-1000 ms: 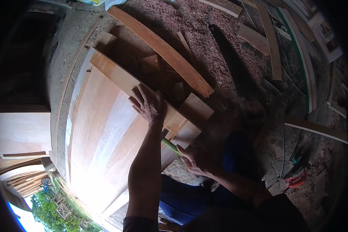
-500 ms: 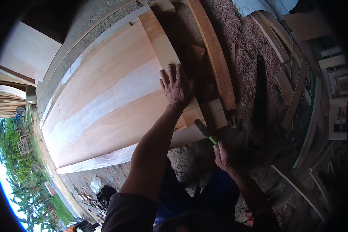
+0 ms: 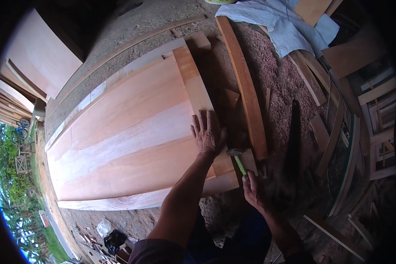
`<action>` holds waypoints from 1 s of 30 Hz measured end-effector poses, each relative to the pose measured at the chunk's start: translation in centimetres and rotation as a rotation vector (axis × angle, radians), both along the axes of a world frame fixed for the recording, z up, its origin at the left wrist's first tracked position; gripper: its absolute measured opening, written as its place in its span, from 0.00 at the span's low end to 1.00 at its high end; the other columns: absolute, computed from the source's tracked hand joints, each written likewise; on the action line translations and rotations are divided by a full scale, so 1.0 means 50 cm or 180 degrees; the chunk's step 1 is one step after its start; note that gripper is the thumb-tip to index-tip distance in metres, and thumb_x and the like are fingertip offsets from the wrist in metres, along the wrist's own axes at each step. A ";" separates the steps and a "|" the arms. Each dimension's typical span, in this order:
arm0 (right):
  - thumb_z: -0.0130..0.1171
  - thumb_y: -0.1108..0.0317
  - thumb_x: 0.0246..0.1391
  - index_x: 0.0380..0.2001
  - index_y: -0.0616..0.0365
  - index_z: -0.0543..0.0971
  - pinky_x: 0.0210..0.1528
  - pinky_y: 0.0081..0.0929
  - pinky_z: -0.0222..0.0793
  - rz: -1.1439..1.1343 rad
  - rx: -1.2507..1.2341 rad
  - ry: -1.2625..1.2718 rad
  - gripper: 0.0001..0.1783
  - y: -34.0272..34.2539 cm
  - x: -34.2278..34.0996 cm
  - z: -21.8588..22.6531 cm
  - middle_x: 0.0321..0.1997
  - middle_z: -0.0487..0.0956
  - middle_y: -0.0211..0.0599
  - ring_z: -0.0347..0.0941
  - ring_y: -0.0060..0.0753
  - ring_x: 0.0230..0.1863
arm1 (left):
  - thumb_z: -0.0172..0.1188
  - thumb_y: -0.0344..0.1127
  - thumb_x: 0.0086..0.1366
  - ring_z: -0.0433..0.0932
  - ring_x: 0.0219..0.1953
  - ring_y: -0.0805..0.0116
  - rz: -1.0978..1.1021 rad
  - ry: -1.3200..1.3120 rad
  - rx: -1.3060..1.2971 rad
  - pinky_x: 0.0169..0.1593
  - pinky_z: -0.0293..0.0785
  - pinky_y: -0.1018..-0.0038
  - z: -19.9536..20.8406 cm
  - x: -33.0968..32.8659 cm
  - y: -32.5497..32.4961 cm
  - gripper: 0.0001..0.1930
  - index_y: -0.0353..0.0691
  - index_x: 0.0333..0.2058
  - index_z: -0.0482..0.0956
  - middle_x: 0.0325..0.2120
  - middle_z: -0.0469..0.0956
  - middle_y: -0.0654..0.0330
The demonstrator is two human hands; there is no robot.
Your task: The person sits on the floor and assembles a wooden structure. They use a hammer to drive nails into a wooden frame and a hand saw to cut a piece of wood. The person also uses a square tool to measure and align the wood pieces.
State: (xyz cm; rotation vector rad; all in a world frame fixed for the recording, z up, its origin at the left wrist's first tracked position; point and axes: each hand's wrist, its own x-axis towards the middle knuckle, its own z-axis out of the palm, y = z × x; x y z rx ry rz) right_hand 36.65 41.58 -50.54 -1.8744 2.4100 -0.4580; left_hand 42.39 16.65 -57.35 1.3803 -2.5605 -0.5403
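Observation:
A large wooden door-like panel [image 3: 127,141] lies below me, with a board [image 3: 193,81] along its right end. My left hand [image 3: 208,134] rests flat across that board, fingers spread and holding nothing. My right hand [image 3: 254,191] grips a hammer [image 3: 240,165] by its green handle. The dark hammer head is just right of the end board's outer edge, close to my left hand; I cannot tell whether it touches the wood. A wood block [image 3: 247,162] sits partly behind the hammer.
A long brown beam [image 3: 243,83] lies right of the panel beside wood shavings [image 3: 273,66]. A handsaw [image 3: 293,136] lies farther right, near wooden strips [image 3: 334,136]. A white sheet [image 3: 277,26] covers the far right. A black plastic bag [image 3: 115,241] is at the lower left.
The view has shifted, so the panel appears lower. The hammer has turned and come closer to my left hand along the end board. My left hand stays flat on the board.

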 end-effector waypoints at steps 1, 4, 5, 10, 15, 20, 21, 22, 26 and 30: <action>0.58 0.64 0.66 0.56 0.58 0.68 0.31 0.40 0.73 -0.0350 -0.0036 -0.0814 0.19 -0.039 -0.014 0.006 0.33 0.75 0.49 0.77 0.52 0.30 | 0.59 0.60 0.62 0.39 0.76 0.33 -0.0046 0.0064 0.0005 0.74 0.38 0.41 -0.003 0.000 0.000 0.48 0.47 0.74 0.48 0.74 0.44 0.40; 0.58 0.71 0.65 0.63 0.60 0.64 0.35 0.44 0.75 -0.0652 -0.0577 -0.1737 0.27 -0.176 -0.091 -0.066 0.39 0.78 0.57 0.79 0.58 0.36 | 0.59 0.59 0.61 0.41 0.75 0.32 -0.0119 0.0073 0.0111 0.74 0.38 0.41 0.010 -0.014 0.003 0.48 0.45 0.74 0.49 0.74 0.45 0.39; 0.59 0.73 0.64 0.64 0.60 0.63 0.37 0.45 0.75 -0.0522 -0.0863 -0.1828 0.27 -0.241 -0.118 -0.096 0.41 0.79 0.58 0.79 0.59 0.37 | 0.59 0.59 0.61 0.41 0.75 0.32 -0.0095 0.0053 0.0130 0.74 0.38 0.40 0.009 -0.008 0.000 0.48 0.44 0.73 0.49 0.74 0.45 0.39; 0.51 0.64 0.70 0.65 0.61 0.67 0.38 0.38 0.77 -0.0039 -0.1537 -0.1245 0.24 -0.617 -0.228 -0.082 0.45 0.80 0.62 0.82 0.56 0.39 | 0.59 0.60 0.61 0.41 0.75 0.32 -0.0031 0.0120 0.0256 0.74 0.39 0.40 0.010 0.002 -0.005 0.48 0.44 0.73 0.49 0.74 0.45 0.39; 0.49 0.67 0.70 0.72 0.50 0.62 0.39 0.42 0.76 0.0181 -0.1483 -0.1251 0.29 -0.835 -0.313 -0.125 0.45 0.79 0.65 0.80 0.61 0.44 | 0.58 0.61 0.61 0.40 0.75 0.31 -0.0158 0.0140 0.0317 0.73 0.39 0.38 -0.006 -0.012 0.009 0.49 0.44 0.73 0.49 0.74 0.44 0.40; 0.50 0.71 0.67 0.72 0.44 0.63 0.35 0.46 0.74 -0.0059 -0.1022 -0.1134 0.31 -0.904 -0.304 -0.113 0.38 0.80 0.63 0.80 0.62 0.38 | 0.58 0.62 0.62 0.41 0.74 0.29 -0.0171 0.0237 0.0313 0.73 0.40 0.38 -0.002 -0.004 0.006 0.49 0.44 0.74 0.50 0.74 0.44 0.40; 0.50 0.72 0.66 0.72 0.44 0.63 0.34 0.48 0.74 -0.0166 -0.0758 -0.1017 0.31 -0.897 -0.329 -0.140 0.37 0.81 0.62 0.80 0.62 0.37 | 0.58 0.62 0.61 0.41 0.74 0.30 -0.0230 0.0264 0.0347 0.73 0.40 0.38 0.000 -0.013 0.012 0.49 0.44 0.74 0.50 0.74 0.44 0.40; 0.50 0.72 0.66 0.72 0.44 0.63 0.34 0.49 0.73 -0.0107 -0.0648 -0.1022 0.32 -0.917 -0.321 -0.125 0.36 0.81 0.61 0.80 0.63 0.37 | 0.58 0.61 0.61 0.41 0.74 0.30 -0.0204 0.0240 0.0350 0.73 0.40 0.38 0.000 -0.008 0.004 0.49 0.44 0.74 0.50 0.74 0.44 0.40; 0.51 0.72 0.65 0.71 0.43 0.64 0.35 0.53 0.72 0.0128 -0.0968 -0.1116 0.32 -0.942 -0.283 -0.044 0.36 0.81 0.60 0.80 0.64 0.37 | 0.58 0.62 0.61 0.42 0.75 0.32 -0.0059 0.0170 0.0219 0.73 0.40 0.39 -0.004 0.015 -0.013 0.49 0.44 0.74 0.50 0.74 0.44 0.40; 0.50 0.72 0.65 0.70 0.42 0.66 0.35 0.53 0.73 0.0020 -0.0586 -0.0741 0.30 -0.918 -0.348 -0.125 0.37 0.81 0.60 0.80 0.64 0.37 | 0.58 0.61 0.61 0.42 0.75 0.33 -0.0143 0.0378 0.0337 0.73 0.40 0.38 -0.001 -0.010 0.009 0.49 0.45 0.74 0.49 0.75 0.44 0.41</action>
